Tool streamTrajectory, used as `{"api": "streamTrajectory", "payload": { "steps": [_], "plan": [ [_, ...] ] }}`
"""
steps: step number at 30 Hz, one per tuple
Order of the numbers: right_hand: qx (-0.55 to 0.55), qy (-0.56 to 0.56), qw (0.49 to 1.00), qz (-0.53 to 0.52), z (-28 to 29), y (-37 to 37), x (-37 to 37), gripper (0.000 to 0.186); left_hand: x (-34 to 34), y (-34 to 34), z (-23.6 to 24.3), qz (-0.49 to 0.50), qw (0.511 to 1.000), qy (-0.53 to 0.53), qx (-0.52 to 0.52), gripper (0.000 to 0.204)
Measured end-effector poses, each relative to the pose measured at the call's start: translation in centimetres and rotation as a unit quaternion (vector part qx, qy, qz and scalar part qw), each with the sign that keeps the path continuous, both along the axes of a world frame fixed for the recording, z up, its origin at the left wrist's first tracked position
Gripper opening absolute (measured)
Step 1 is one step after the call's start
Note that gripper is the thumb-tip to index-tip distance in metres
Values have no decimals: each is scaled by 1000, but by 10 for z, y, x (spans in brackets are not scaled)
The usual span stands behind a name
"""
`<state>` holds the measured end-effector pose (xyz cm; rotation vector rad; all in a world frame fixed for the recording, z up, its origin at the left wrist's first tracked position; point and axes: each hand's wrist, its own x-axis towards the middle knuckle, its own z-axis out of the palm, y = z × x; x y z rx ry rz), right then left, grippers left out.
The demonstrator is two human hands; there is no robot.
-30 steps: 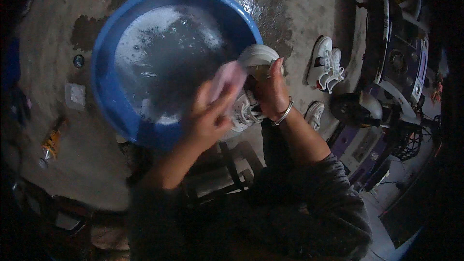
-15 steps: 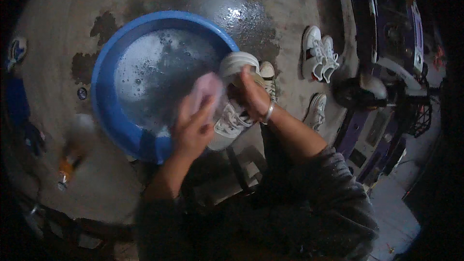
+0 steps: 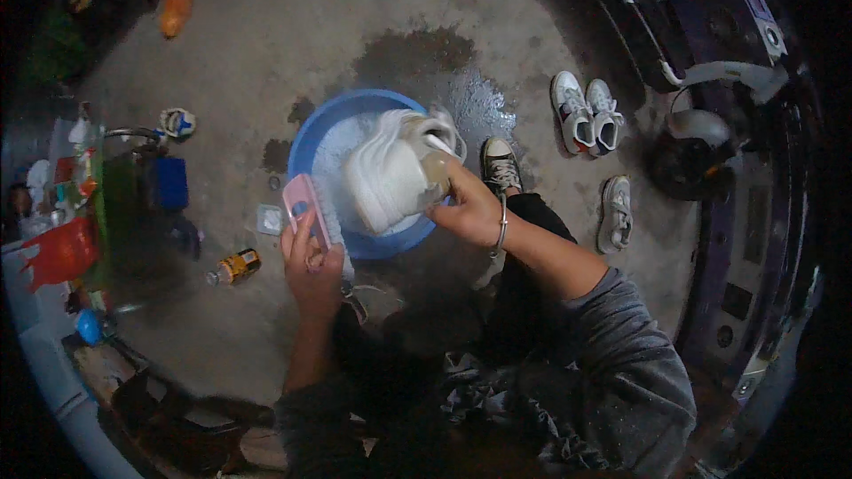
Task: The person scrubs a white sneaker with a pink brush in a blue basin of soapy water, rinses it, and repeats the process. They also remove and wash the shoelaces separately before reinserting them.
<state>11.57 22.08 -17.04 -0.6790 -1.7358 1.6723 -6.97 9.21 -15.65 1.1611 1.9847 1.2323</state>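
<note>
"Room to move?"
"We see floor (image 3: 266, 53) past the rim of the blue basin (image 3: 404, 243)."
"Our grips?"
"Left hand (image 3: 315, 273) clasps a pink brush (image 3: 303, 198); right hand (image 3: 475, 213) clamps a white shoe (image 3: 383, 182) over the basin."

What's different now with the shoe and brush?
The white shoe has turned and moved left, farther over the blue basin. The right hand still holds it, the left hand still holds the pink brush; the white pair on the floor stayed put.
</note>
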Motion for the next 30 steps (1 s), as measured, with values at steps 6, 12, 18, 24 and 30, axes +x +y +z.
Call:
{"api": "streamTrajectory", "payload": {
  "steps": [6,12,18,24,30],
  "plan": [
    [-424,185,885,56,76,-35,16,36,45,-28,75,21,995,32,91,49],
    [-543,339,767,35,86,-86,25,28,61,-78,127,32,973,143,177,48],
    [-588,345,730,52,106,-96,30,40,93,-78,177,-95,934,302,165,47],
    [-435,293,850,-43,154,-118,16,38,120,-64,195,-115,928,328,137,45],
    [-447,293,844,-44,159,-109,21,40,121,-90,186,-170,889,415,93,51]
  ]
}}
